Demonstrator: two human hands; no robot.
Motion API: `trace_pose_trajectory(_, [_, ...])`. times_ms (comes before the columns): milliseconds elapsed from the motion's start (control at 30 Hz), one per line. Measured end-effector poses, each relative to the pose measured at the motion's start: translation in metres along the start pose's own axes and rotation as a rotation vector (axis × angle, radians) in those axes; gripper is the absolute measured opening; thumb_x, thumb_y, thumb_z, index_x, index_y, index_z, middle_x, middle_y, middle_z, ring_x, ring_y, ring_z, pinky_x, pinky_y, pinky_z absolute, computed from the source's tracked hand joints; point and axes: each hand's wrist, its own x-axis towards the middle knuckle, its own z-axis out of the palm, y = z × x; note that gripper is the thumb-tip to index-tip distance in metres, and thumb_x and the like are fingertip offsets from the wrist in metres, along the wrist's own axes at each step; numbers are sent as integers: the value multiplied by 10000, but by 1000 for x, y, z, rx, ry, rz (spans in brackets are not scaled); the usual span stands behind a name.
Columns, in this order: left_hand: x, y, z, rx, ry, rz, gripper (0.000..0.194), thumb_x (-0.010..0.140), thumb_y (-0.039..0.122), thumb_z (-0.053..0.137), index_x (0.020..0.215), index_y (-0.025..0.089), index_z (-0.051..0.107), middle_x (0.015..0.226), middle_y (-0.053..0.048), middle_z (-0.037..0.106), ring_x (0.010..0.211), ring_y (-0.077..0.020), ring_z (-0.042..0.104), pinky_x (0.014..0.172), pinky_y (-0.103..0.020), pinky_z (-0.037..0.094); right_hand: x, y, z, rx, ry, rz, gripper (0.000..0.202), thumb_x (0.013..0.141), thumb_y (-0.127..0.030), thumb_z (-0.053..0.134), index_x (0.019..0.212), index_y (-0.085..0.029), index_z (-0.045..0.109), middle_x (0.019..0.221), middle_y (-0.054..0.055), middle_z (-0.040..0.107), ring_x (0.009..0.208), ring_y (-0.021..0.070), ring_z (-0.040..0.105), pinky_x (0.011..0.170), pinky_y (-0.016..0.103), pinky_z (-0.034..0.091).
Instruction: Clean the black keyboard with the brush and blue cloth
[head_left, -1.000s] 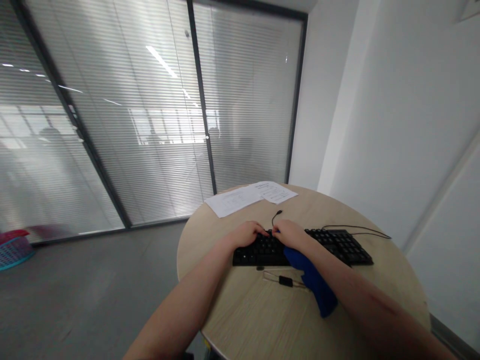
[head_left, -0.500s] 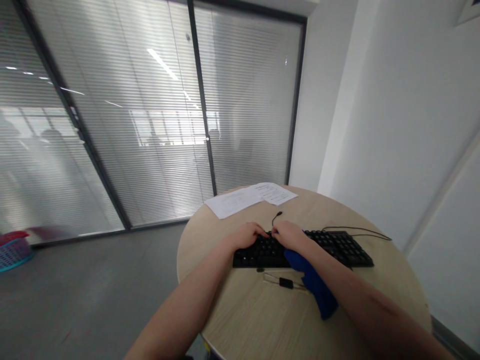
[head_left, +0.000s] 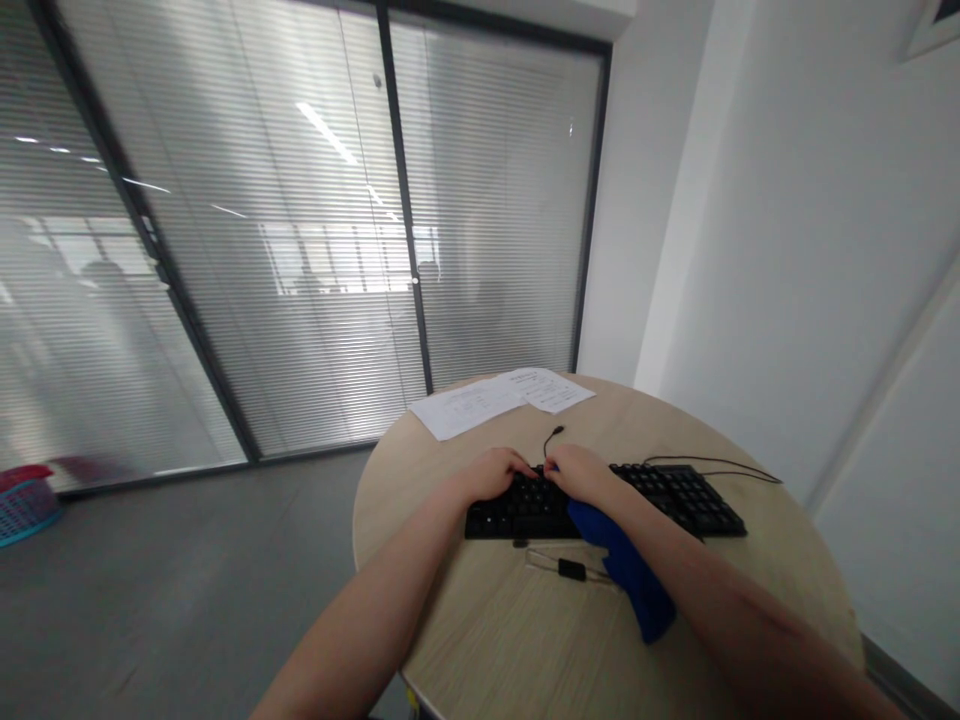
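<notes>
A black keyboard (head_left: pixel 517 520) lies on the round wooden table (head_left: pixel 480 640). My left hand (head_left: pixel 491 474) is over its back left part, holding it with bent fingers, one fingertip reaching onto the keys. Close beside it, my right hand (head_left: pixel 579 470) is closed on a blue cloth (head_left: pixel 637 580) and presses near the keyboard's back edge. The cloth hangs from under the right hand across the keys and onto the tabletop. The right fingertips are partly hidden. Just in front of the keyboard, a small black piece with a thin pale loop (head_left: pixel 571 569) touches the cloth.
Printed sheets of paper (head_left: pixel 472 405) lie at the table's far edge. Behind the keyboard are a short cable end (head_left: pixel 556 431) and a black cable (head_left: pixel 739 465) on the right. A blue and red basket (head_left: pixel 28 505) stands on the floor at far left. Glass partitions and a white wall surround the table.
Both hands, the cloth and the keyboard keep nearly the same places. The whole view has shifted very slightly.
</notes>
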Motion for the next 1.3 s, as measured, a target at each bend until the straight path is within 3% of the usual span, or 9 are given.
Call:
trace_pose_trajectory(533, [0,3,-3,-3,-12,1,589,709,-14,434,1110,272,757,1150,-2,718,1057,-151,635,1000,-271,440,-3,2,5,64,81,34,170,850,-280,626,977,-195,701,1025,71,712,989,206,635,819,270,421])
trace_pose_trajectory(867, [0,3,-3,15,-25,-22,575,736,-14,434,1111,281,755,1168,2,710,1066,-150,628,1005,-268,432,-6,4,-6,47,-14,-41,191,860,-228,599,942,-218,771,985,71,748,974,203,661,853,258,435])
trace_pose_trajectory(1067, [1,-2,0,4,-8,-4,580,725,-13,431,1107,276,759,1162,-4,709,1062,-151,629,1005,-270,432,-6,-2,-6,3,27,-17,209,878,-232,577,942,-200,772,1005,99,744,964,217,664,831,263,447])
trace_pose_trajectory(1300, [0,-1,-1,1,-8,0,578,704,-5,440,1101,269,759,1145,-2,716,1057,-156,631,998,-289,446,-5,1,-7,1,14,-92,208,877,-239,582,937,-214,779,972,85,754,949,219,675,830,267,451])
